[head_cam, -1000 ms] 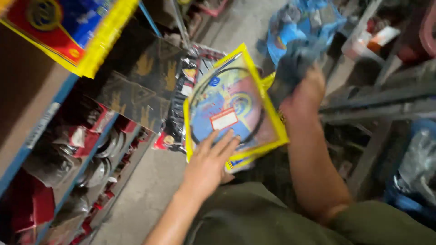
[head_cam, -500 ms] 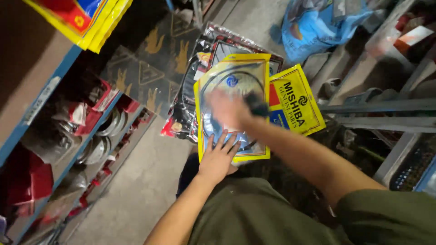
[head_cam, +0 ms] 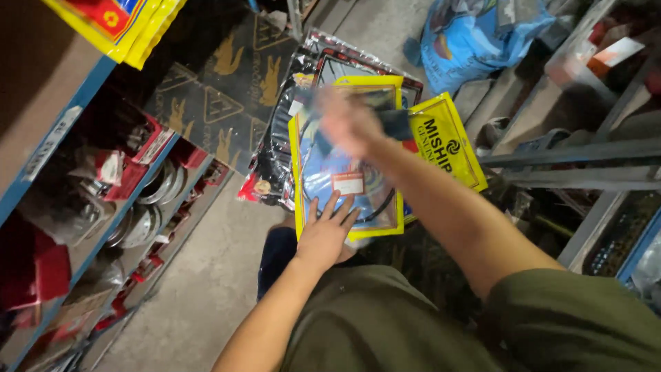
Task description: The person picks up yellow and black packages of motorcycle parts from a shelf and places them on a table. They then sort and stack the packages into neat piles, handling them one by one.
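Left hand (head_cam: 325,234) pressing open, fingers spread, against the yellow packet (head_cam: 344,176) at its lower edge. Right hand (head_cam: 351,124) blurring over the packet top; grip unclear.

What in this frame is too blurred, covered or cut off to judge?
All in the head view:
- Right hand: motion-blurred; its grip and the dark thing beside it cannot be read.
- Yellow-edged packet: contents partly covered by the right hand and left hand.
- Black packets behind: mostly hidden by the yellow-edged packet.
- Shelf goods: dark, too small to identify.
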